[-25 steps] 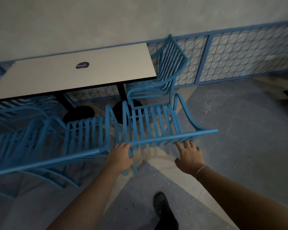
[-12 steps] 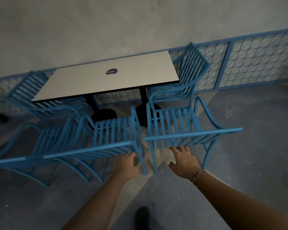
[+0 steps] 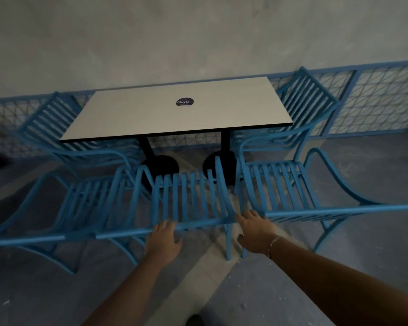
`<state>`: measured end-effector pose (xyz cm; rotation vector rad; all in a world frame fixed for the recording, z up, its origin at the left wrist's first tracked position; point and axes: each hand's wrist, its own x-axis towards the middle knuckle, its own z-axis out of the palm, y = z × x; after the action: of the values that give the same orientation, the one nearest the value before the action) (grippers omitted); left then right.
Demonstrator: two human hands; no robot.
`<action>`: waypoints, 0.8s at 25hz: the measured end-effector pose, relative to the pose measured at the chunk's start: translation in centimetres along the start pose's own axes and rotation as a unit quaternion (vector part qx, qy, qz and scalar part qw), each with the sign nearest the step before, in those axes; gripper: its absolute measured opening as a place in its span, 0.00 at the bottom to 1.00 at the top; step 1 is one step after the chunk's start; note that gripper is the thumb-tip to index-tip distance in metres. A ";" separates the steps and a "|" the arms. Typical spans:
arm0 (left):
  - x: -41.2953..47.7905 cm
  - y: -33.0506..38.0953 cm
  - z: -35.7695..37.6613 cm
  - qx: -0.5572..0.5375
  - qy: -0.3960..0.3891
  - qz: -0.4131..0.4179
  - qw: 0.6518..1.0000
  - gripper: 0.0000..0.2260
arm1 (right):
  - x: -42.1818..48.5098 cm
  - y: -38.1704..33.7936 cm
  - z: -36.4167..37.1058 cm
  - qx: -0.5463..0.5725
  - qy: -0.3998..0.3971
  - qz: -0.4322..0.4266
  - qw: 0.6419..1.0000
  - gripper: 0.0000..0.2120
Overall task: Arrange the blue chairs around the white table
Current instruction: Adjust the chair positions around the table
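Mid chair sits at the near side of the table, back toward you. Your left hand and right hand rest spread on its top rail, not wrapped. Probably stiff metal with slick paint: grip the rail near both ends.

Three chairs stand abreast before the table.

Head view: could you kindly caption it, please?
Left hand and right hand at the top rail of the middle blue chair, before the white table.
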<state>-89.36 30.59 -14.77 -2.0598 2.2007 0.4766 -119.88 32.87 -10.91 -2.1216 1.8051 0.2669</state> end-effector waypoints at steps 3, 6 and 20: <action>2.8 -7.8 -1.0 0.046 -0.010 -0.027 0.999 0.26 | 5.2 -3.8 -0.1 -0.011 -0.031 0.034 0.999 0.32; 3.8 -14.5 -0.9 0.083 -0.034 -0.032 0.995 0.29 | 8.1 -5.2 1.4 0.000 -0.077 0.086 0.993 0.28; 5.1 -22.7 -0.5 0.014 -0.065 -0.111 0.992 0.54 | 9.3 -7.1 4.5 0.025 -0.030 0.097 0.995 0.24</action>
<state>-67.37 24.62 -19.44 -2.1580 1.8687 0.5355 -110.99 27.01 -17.41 -1.8869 1.9628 0.3253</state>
